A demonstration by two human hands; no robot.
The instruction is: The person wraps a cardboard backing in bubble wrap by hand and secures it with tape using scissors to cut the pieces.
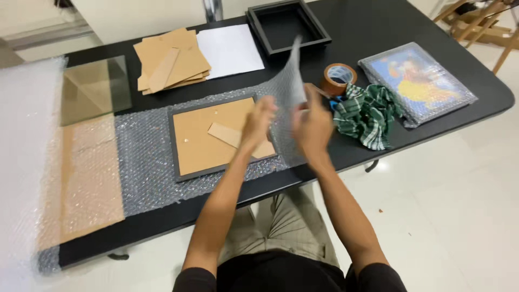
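At 9 o'clock a bubble wrap roll (24, 162) lies w/ its sheet run out across the black tabletop (367, 21), over a flat cardboard sheet (89, 178). Just above that, at 10, a glass pane (97, 89) lies flat. At 11 sits a stack of cardboard pieces (170, 59), white paper (230, 50) just beside it.

Centre: a picture frame (213, 135) lies face down on the bubble wrap, brown backing up, a small cardboard stand strip on the backing. Face down likely keeps the front cushioned by the wrap under it.

Our left hand (258, 121) and right hand (312, 127) both pinch the wrap's free end (286, 81), approx. at the frame's right edge, lifting it so it stands up, curling toward 12. Both hands are closed on the wrap; it's blurred, so exact finger placement we can't tell. Held by 2 hands, the flap stays spread, we judge.

At 12 an empty black frame (286, 24) sits open side up. At 1, a brown tape roll (338, 78), near the right hand, prob. kept in easy reach. Beside it a green checked cloth (367, 113), bunched. At 2, a bubble-wrapped picture (416, 81), well apart from the hands.
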